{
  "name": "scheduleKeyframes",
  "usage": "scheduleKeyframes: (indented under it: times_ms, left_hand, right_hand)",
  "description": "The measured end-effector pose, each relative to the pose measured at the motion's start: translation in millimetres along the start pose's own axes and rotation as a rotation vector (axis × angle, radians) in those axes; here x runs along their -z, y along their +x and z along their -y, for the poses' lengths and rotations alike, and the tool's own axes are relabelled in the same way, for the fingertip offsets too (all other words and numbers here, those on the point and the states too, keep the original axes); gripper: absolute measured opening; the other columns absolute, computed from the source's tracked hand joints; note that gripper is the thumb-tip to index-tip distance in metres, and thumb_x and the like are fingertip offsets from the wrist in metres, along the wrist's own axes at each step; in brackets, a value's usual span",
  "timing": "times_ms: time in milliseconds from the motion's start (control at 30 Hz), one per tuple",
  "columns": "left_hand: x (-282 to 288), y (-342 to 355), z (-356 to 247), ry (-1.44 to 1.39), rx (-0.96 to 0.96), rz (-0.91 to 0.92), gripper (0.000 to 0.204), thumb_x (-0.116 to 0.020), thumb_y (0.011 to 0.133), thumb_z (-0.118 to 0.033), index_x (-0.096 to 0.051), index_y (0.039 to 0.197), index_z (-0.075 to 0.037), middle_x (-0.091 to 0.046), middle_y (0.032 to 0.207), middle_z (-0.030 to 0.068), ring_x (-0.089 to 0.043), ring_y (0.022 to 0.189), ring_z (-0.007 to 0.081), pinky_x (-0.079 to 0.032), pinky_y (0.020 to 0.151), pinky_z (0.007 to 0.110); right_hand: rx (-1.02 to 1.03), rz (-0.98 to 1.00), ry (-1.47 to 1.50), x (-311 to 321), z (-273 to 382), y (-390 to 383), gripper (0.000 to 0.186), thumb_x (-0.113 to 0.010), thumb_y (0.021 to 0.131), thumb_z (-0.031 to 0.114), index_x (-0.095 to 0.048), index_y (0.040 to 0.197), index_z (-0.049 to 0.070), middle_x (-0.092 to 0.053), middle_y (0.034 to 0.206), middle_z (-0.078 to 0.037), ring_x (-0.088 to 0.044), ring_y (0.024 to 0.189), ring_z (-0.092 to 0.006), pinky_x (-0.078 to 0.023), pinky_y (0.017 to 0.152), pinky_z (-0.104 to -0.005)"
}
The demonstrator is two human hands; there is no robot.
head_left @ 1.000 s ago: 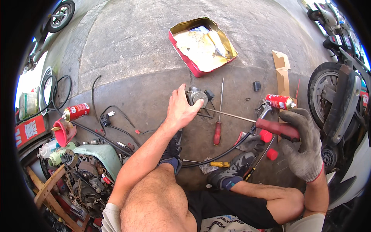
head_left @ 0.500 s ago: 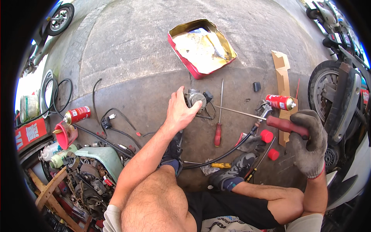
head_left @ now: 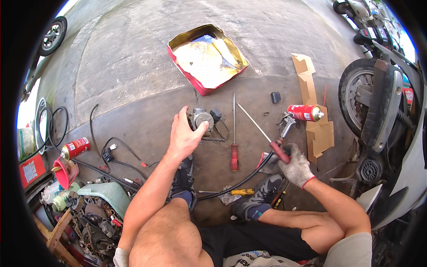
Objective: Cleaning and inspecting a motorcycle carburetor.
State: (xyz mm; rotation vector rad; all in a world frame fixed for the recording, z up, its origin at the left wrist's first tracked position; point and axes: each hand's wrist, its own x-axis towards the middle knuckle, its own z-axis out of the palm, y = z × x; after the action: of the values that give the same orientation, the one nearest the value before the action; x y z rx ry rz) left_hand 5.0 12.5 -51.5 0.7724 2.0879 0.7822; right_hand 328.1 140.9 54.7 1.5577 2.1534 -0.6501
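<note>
My bare left hand [head_left: 183, 137] grips a small grey metal carburetor [head_left: 203, 118] with a black part and a thin hose on its right side. The thumb lies on its round top. My right hand [head_left: 295, 168], in a grey work glove, is closed around the red handle of a screwdriver [head_left: 279, 152]. Its long shaft slants up and left, the tip apart from the carburetor. Between the hands a second red-handled screwdriver [head_left: 234, 158] lies on the floor. Just beyond the gloved hand is a metal air gun [head_left: 287, 126] on a black hose.
A red-sided tin tray [head_left: 190, 80] sits ahead. Right are a red spray can [head_left: 302, 112], folded cardboard [head_left: 319, 135] and a scooter wheel [head_left: 356, 95]. Left are another spray can [head_left: 76, 147], a red funnel [head_left: 66, 173] and piled parts [head_left: 95, 218]. A yellow-handled screwdriver [head_left: 242, 192] lies near my shoe.
My right hand has moved left and turned the screwdriver more upright, its tip leaving the carburetor's side. The red caps are now out of sight around that hand. The whole view has shifted.
</note>
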Motion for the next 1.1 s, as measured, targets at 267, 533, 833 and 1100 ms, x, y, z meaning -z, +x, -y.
scheduleKeyframes:
  times_ms: [267, 533, 833, 1100]
  left_hand:
    - [-6, 0, -1, -0.028, -0.038, -0.007, 0.091, -0.073, 0.085, -0.043, -0.035, 0.151, 0.007, -0.047, 0.143, 0.0311, -0.047, 0.134, 0.0433, -0.039, 0.114, 0.047]
    - [-5, -4, 2, 0.039, -0.083, -0.003, 0.091, -0.075, 0.084, -0.042, -0.035, 0.151, 0.007, -0.048, 0.142, 0.031, -0.049, 0.132, 0.0437, -0.04, 0.113, 0.048]
    - [-6, -4, 8, 0.066, -0.091, -0.019, 0.089, -0.074, 0.086, -0.041, -0.035, 0.153, 0.003, -0.049, 0.141, 0.027, -0.051, 0.131, 0.0387, -0.041, 0.112, 0.044]
    - [-5, -4, 8, 0.035, -0.142, -0.005, 0.089, -0.077, 0.084, -0.039, -0.036, 0.151, 0.005, -0.049, 0.141, 0.0283, -0.05, 0.131, 0.041, -0.04, 0.113, 0.047]
  right_hand:
    - [0.079, 0.328, -0.189, -97, -16, 36, 0.053, -0.067, 0.089, 0.036, -0.057, 0.126, -0.001, -0.068, 0.114, -0.029, -0.068, 0.108, -0.0434, -0.053, 0.095, -0.0493]
    - [0.16, 0.056, -0.202, -90, -20, 110, 0.035, -0.059, 0.098, 0.033, -0.064, 0.119, 0.006, -0.068, 0.116, -0.023, -0.07, 0.1, -0.0436, -0.056, 0.087, -0.0496]
    - [0.235, -0.269, -0.237, -71, 3, 176, 0.033, -0.062, 0.091, 0.013, -0.068, 0.123, 0.017, -0.061, 0.129, -0.017, -0.063, 0.116, -0.0383, -0.052, 0.095, -0.0494]
    - [0.232, -0.325, -0.318, -85, -10, 187, 0.018, -0.062, 0.094, 0.017, -0.067, 0.111, 0.011, -0.066, 0.114, -0.019, -0.067, 0.105, -0.0415, -0.052, 0.09, -0.0512]
